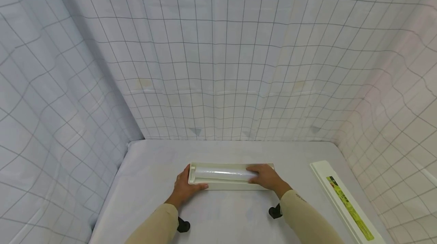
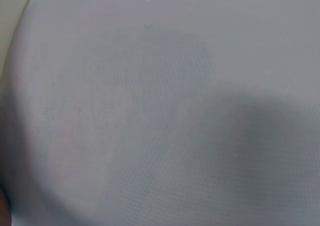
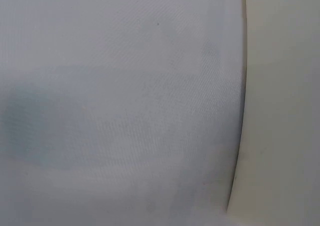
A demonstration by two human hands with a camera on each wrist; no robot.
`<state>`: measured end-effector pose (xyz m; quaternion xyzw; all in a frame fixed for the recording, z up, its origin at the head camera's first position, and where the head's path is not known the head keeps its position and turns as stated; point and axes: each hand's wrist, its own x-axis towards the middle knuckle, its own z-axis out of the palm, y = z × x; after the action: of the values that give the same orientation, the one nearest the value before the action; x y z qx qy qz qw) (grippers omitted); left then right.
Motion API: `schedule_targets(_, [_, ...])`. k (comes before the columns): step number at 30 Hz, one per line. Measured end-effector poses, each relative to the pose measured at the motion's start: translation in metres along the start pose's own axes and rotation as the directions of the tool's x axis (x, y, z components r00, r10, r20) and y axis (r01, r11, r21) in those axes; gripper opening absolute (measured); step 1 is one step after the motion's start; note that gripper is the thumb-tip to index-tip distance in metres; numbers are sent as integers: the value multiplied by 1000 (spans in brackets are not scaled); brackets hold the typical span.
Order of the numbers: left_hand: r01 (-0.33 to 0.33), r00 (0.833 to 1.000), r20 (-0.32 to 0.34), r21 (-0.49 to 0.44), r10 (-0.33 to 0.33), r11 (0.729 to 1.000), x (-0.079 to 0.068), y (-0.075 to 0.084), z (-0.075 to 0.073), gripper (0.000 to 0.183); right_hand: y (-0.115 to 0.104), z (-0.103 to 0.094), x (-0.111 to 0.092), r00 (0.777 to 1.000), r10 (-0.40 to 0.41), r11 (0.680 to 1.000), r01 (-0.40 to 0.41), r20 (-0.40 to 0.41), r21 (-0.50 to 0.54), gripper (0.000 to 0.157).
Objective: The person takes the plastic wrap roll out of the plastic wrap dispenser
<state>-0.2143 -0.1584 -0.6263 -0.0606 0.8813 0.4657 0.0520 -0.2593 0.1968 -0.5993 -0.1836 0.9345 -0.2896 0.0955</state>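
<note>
A long cream plastic box (image 1: 232,186) lies crosswise on the table, open at the top. Inside it is a roll of clear plastic wrap (image 1: 220,173), shiny along its length. My left hand (image 1: 185,189) grips the box's left end, thumb along the front wall and fingers round behind the end. At the right end, my right hand (image 1: 268,178) reaches over the rim and holds the roll between fingers and thumb, covering that end of it. The right wrist view shows the box's plain wall (image 3: 282,106); only a sliver of it shows in the left wrist view.
A long cream lid (image 1: 324,168) with a yellow-green label (image 1: 349,208) lies slanted at the table's right side. White cloth covers the table (image 1: 143,183). Grid-patterned curtains (image 1: 222,65) enclose the back and both sides. Black wrist-mounted pieces (image 1: 183,225) sit by both sleeves.
</note>
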Motion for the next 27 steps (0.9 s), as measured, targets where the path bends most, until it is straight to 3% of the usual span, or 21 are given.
schedule_targets(10, [3,1000,4,-3,-3,1000,0,0,-1,119,-1,-2,-1,999,-41,999,41,-33,14,52])
schedule_targets(27, [8,1000,-2,4,-8,1000,1,-1,-1,118,-6,-6,-4,999,-35,999,34,-26,-22,50])
